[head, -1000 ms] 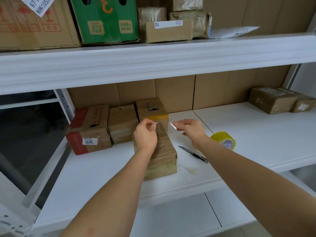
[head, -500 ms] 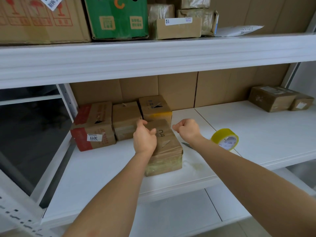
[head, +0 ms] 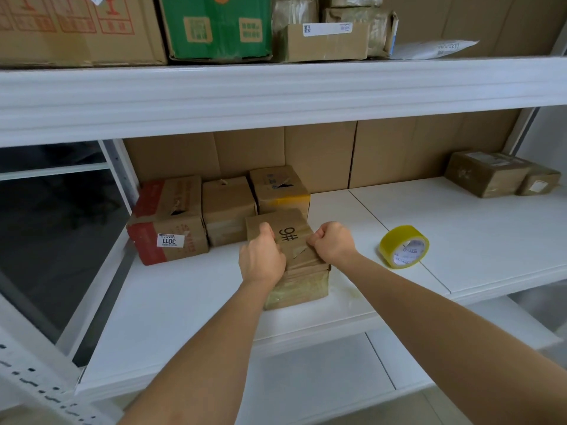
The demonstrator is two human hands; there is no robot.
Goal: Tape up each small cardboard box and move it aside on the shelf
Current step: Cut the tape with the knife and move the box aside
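Gripping box (head: 291, 240) w/ both hands: left (head: 261, 259), right (head: 332, 242); fingertips hidden.

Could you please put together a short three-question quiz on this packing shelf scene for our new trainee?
1. True or false: the yellow tape roll lies on the shelf, apart from both hands.
2. Which box do the left hand and right hand both touch?
A. the box marked 9#
B. the red-edged box with the 3011 label
C. the green box on the upper shelf
3. Fill in: the two small boxes at the far right stand on the ____ shelf level as the tape roll.

Key: 1 true; 2 A; 3 same.
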